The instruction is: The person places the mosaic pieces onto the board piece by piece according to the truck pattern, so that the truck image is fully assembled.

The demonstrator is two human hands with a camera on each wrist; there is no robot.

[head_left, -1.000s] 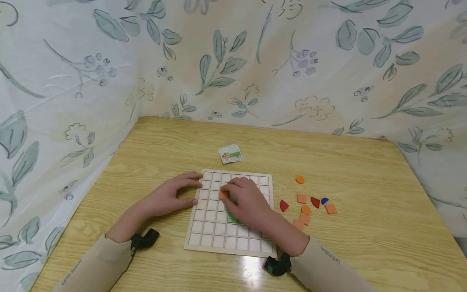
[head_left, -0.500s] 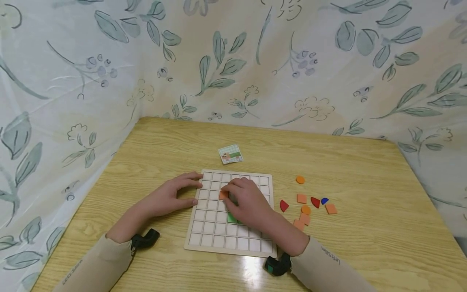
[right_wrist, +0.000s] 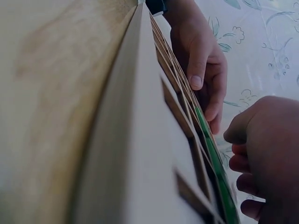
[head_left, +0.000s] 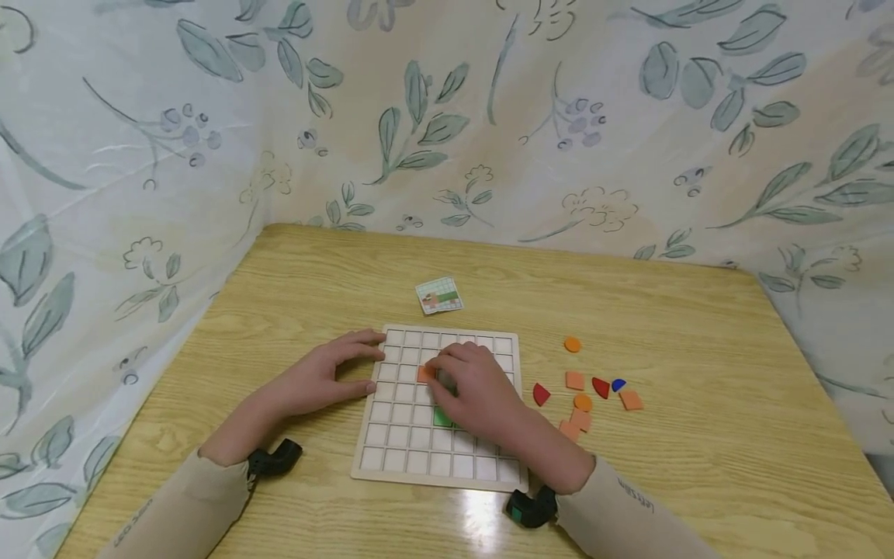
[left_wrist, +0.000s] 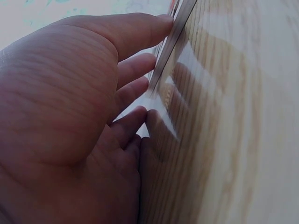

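Observation:
In the head view an orange square tile [head_left: 425, 374] lies in a cell of the pale wooden grid board [head_left: 391, 466]. My right hand [head_left: 478, 388] is over the board, its thumb and index fingertips at that tile's right side. Whether they pinch it, I cannot tell. Part of a green tile [head_left: 442, 417] shows below the hand; a green strip [right_wrist: 217, 172] also appears in the right wrist view. The left hand [head_left: 317, 379] has its fingers spread, fingertips against the board's left edge. In the left wrist view the thumb [left_wrist: 145, 30] meets the board's side.
Right of the board lie loose orange square tiles [head_left: 575, 380], orange discs [head_left: 573, 344], red wedges [head_left: 541, 394] and a blue half-round piece [head_left: 618, 384]. A small picture card [head_left: 439, 296] lies beyond the board. Leaf-patterned fabric [head_left: 447, 140] walls the table's [head_left: 314, 279] back.
My right fingertips have shifted slightly to the right, so a little more of the orange square tile shows. The left hand keeps its place at the board's edge.

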